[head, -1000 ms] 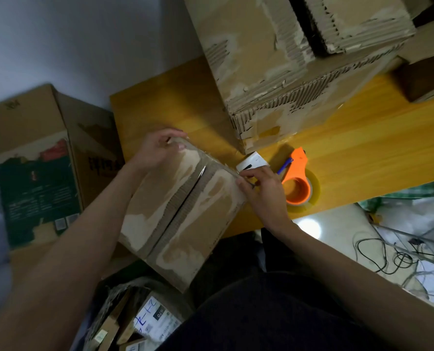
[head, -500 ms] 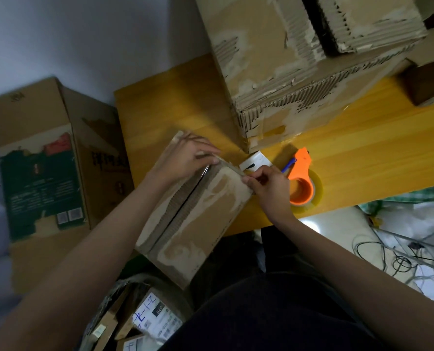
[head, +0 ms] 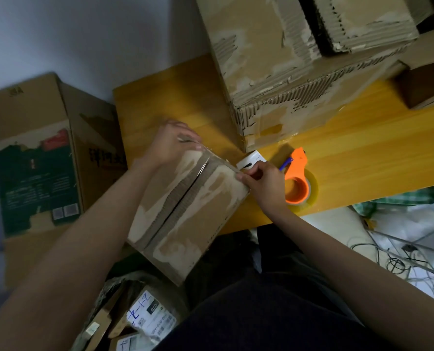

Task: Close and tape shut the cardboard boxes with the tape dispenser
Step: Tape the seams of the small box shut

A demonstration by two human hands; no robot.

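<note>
Small cardboard box (head: pixel 185 211) sits tilted at the near edge of the wooden surface (head: pixel 363 158), its near end overhanging toward the person's lap; flaps are folded down and meet along a centre seam that runs from far to near. Left hand (head: pixel 170 143) curls over the box's far-left corner, its grip clenched on the edge, with what looks like a glint of clear tape under the fingers, though blur makes that uncertain. Right hand (head: pixel 261 181) pinches at the far-right top edge, fingertips pressed to the cardboard. Tape dispenser (head: pixel 297 178), orange with a clear roll, lies on the surface just right of the right hand, untouched. Larger stacked boxes (head: pixel 299 67) stand at the far side. The box's outer paper is torn away in patches, exposing corrugation. Judgement: light and probably near empty, stiff along the walls but weak at the flaps, which will spring up if released. The peeled facing will give tape poor adhesion; best to hold at corners and side walls, and press tape onto intact paper.
</note>
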